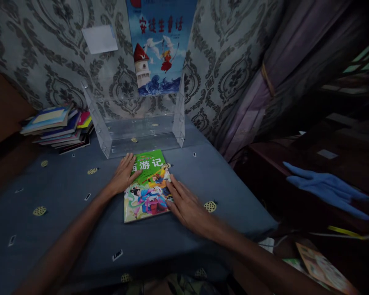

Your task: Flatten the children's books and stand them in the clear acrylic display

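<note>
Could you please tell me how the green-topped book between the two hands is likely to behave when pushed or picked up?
The book looks thin, so it is probably light and somewhat bendy. Its smooth-looking cover may make it a little slippery. Lying flat, it seems likelier to slide over the cloth than to tip.

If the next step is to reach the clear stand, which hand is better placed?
Probably the left hand: it rests at the upper left of the green-topped book, close to the clear stand. The right hand, at the right edge, is farther.
</note>
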The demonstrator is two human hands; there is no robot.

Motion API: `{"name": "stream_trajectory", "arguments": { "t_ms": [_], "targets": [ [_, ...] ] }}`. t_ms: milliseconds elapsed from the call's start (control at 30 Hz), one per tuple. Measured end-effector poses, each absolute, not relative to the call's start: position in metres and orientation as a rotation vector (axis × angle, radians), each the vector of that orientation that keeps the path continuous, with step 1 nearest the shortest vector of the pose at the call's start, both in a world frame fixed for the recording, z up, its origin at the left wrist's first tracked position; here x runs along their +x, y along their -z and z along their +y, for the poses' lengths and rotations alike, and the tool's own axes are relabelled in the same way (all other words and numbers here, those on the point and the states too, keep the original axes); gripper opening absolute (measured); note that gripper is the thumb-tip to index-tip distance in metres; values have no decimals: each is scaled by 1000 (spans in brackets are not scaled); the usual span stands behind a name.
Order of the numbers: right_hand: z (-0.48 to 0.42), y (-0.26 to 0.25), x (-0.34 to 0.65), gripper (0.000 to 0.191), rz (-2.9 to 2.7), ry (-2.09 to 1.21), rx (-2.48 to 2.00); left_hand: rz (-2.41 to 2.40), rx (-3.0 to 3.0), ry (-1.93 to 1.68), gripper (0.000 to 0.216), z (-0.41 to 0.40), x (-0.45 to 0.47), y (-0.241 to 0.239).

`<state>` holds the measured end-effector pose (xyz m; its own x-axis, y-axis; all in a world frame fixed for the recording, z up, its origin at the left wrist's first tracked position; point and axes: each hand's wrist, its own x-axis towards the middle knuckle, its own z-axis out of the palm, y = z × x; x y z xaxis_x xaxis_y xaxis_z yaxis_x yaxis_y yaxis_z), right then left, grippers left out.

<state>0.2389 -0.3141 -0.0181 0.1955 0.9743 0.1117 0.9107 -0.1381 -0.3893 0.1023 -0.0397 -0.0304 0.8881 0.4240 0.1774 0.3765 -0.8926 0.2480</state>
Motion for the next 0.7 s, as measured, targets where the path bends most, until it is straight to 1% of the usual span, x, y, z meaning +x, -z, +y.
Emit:
{"name": "stream_trajectory", "arguments": {
  "t_ms": [133, 433, 600, 700],
  "targets": [
    [-334, 22, 228, 64, -1760, -219, -2070, 576, 2856, -362, 75, -55, 88, 33],
    [-349, 20, 220, 70, -1774, -194, -2017, 543, 2907, -398, 72, -68, 76, 25],
    [-350, 20, 222, 73, -1763, -229, -2008, 509, 2884, -469, 52, -56, 95, 11],
    [-352, 19, 223, 84, -1778, -285, -1989, 505, 2893, -446, 41, -52, 115, 7]
  ]
}}
